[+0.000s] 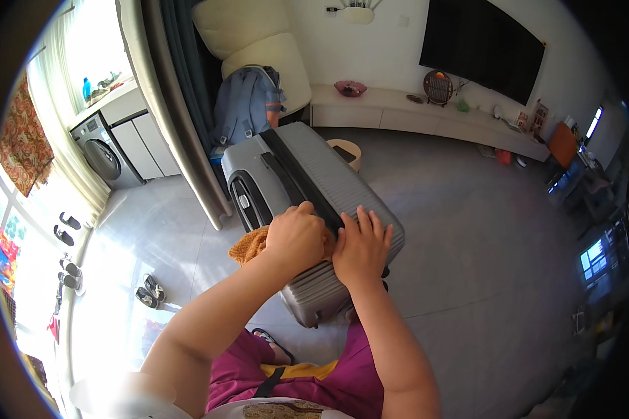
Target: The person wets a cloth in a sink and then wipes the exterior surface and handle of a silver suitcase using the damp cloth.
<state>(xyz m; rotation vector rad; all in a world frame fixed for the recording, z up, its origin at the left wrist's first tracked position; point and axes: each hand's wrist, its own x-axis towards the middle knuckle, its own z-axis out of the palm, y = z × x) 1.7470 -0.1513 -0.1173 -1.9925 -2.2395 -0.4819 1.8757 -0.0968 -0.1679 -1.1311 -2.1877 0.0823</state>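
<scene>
A grey ribbed suitcase (349, 185) with a black band and a black side handle lies before me, its near end close to my knees. An orange-brown cloth (247, 244) is bunched in my left hand (297, 234), which presses it on the near part of the suitcase, by the black band. My right hand (362, 246) rests flat on the grey shell just to the right, fingers spread, holding nothing. Part of the cloth is hidden beneath my left hand.
Behind the suitcase a blue backpack (248, 105) leans on a cream chair (269, 52). A round beige bin (345, 155) stands beyond the suitcase. Black-and-white shoes (150, 290) lie on the floor at left. A low white cabinet (398, 120) runs along the far wall under a television (479, 45).
</scene>
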